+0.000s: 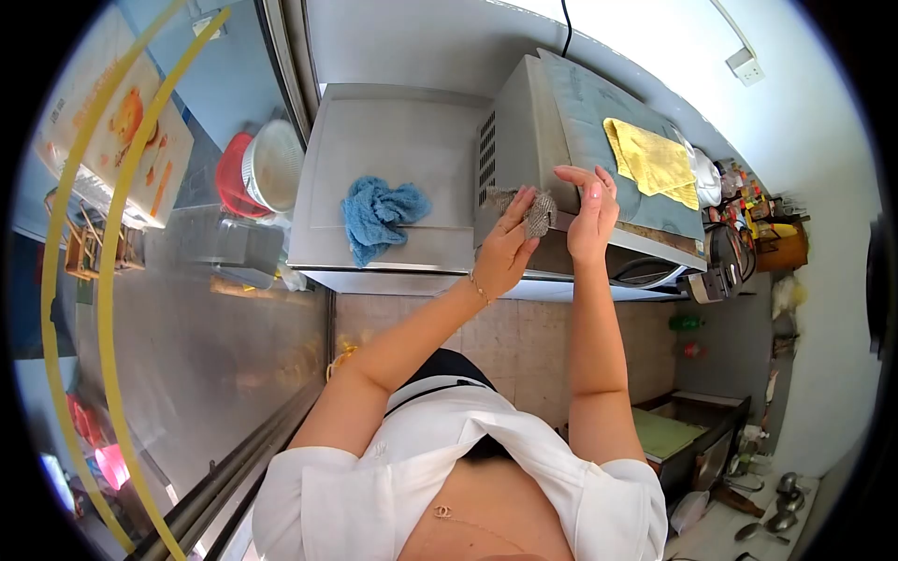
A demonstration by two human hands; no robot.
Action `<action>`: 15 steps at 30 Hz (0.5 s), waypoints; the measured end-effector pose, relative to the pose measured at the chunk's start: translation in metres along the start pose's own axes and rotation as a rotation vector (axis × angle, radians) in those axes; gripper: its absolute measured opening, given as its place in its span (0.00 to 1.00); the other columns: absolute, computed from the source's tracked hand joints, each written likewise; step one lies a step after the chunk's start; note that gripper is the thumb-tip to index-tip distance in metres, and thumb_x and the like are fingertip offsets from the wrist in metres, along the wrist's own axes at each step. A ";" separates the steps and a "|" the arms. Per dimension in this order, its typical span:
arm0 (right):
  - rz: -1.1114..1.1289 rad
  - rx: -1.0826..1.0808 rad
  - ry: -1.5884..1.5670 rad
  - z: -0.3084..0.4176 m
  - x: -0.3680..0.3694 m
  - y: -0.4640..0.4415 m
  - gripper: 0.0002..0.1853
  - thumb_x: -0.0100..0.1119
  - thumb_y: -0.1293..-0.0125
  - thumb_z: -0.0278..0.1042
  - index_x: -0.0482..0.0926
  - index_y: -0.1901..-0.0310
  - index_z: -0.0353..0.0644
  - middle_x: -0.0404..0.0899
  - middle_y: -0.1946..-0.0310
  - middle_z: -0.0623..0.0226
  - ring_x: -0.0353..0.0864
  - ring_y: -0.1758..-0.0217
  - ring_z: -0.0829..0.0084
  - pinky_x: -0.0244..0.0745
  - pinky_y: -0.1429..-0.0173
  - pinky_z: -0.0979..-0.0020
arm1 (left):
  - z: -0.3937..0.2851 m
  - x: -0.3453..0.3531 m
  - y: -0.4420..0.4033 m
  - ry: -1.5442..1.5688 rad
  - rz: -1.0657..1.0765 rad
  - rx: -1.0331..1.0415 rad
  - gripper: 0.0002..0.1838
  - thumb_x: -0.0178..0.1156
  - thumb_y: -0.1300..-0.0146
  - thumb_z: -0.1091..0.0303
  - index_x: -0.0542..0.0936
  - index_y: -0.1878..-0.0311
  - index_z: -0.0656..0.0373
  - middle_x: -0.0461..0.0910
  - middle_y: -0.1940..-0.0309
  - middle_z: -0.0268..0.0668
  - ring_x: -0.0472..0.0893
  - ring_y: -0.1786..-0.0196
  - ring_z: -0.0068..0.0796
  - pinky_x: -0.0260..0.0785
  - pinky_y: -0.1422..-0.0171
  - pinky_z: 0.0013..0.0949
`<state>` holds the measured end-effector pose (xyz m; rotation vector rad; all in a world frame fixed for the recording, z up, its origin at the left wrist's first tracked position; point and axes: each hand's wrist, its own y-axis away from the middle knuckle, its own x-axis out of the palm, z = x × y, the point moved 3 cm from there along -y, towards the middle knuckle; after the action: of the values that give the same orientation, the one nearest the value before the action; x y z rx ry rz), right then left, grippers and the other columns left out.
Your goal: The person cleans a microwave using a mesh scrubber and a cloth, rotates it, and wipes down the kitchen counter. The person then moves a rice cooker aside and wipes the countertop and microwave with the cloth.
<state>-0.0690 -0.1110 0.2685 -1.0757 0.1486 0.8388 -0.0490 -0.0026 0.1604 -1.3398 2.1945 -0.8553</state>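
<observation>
My left hand [505, 245] presses a grey-brown cloth [540, 213] against the front corner of a boxy metal appliance [526, 131]. The cloth bunches out beside its fingers. To the right of the cloth, my right hand [593, 217] is raised near the appliance's front edge, fingers apart and slightly curled, holding nothing. A crumpled blue cloth [379, 217] lies on the steel top [393, 140] left of the appliance. On top of the appliance, a yellow cloth [653, 159] rests over a grey-green cover [599, 103].
Behind a glass pane at the left are a white basket [272, 166], a red bowl [232, 178] and a printed box [140, 117]. Bottles and jars [748, 201] crowd the right wall. A sink [697, 421] and hanging ladles [784, 510] are at the lower right.
</observation>
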 end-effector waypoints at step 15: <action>0.034 0.005 0.053 -0.004 0.003 0.002 0.25 0.31 0.32 0.43 0.80 0.67 0.36 0.81 0.65 0.64 0.77 0.58 0.69 0.50 0.35 0.60 | 0.093 0.020 0.116 -0.045 -0.074 -0.574 0.14 0.47 0.33 0.64 0.72 0.52 0.63 0.67 0.47 0.49 0.67 0.46 0.45 0.60 0.41 0.35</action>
<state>-0.0664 -0.1126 0.2635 -1.0939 0.2132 0.8402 -0.0720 -0.0073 0.0117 -1.6772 2.4685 -0.2060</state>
